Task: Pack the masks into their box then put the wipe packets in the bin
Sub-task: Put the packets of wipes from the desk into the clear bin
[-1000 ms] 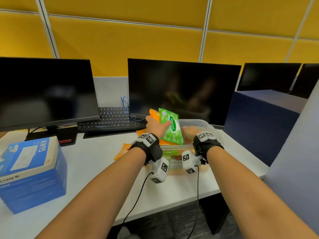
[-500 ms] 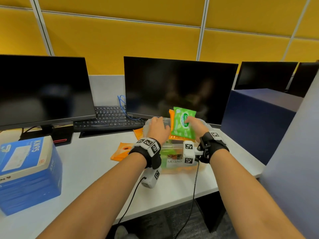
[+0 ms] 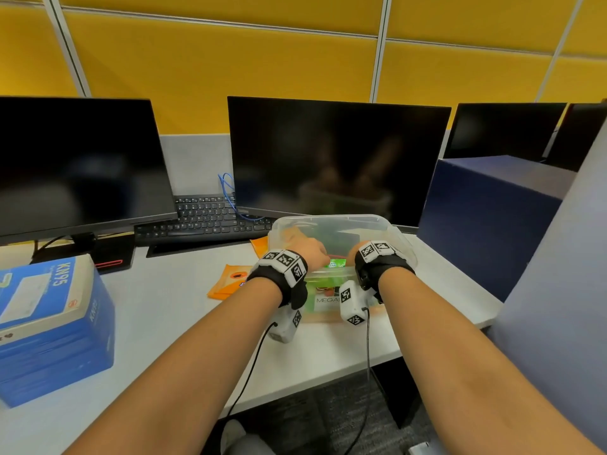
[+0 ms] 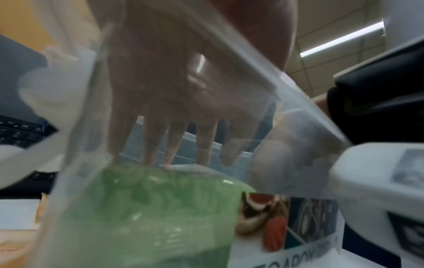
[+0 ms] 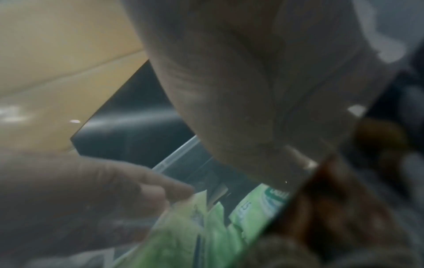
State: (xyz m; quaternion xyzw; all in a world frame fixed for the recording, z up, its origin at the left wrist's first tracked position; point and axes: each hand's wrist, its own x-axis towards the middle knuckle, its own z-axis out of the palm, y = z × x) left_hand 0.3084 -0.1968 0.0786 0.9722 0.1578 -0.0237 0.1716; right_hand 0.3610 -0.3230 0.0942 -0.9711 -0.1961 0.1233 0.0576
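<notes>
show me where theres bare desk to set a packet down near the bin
Bare desk lies between the blue KN95 box and the orange packet, and along the near edge before the clear bin. Crowded: inside the bin, both hands over the green packets.

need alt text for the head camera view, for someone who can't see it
Both hands, left hand and right hand, reach into a clear plastic bin on a white desk, over a green wipe packet. An orange packet lies left of the bin, a blue KN95 mask box further left, dark monitors behind.
</notes>
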